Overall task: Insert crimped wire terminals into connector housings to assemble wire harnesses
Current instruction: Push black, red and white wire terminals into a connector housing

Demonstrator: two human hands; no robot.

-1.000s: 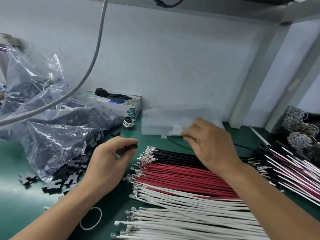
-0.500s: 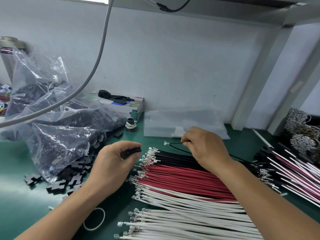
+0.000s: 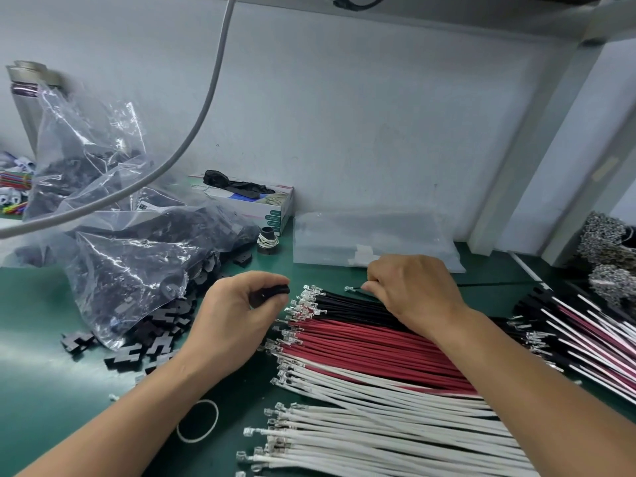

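Left hand (image 3: 237, 315) pinches black connector housing (image 3: 273, 292) up by wire pile, opening likely facing right hand (image 3: 413, 294), which pinches thin black wire (image 3: 361, 288), terminal (image 3: 349, 288) aimed leftward for insertion.

Left hand (image 3: 237, 315) pinches a small black connector housing (image 3: 272, 293) between thumb and fingers above the green mat (image 3: 41, 373). At its 3 o'clock, the right hand (image 3: 413, 290) pinches a single black wire (image 3: 359, 288), its metal terminal (image 3: 349, 288) pointing towards 9 o'clock, apart from the housing. Black wires (image 3: 351, 304), red wires (image 3: 364, 342) and white wires (image 3: 378, 421) lie in rows at 6 o'clock of the hands; a clear bag (image 3: 130, 256) of black housings sits at 9 o'clock.
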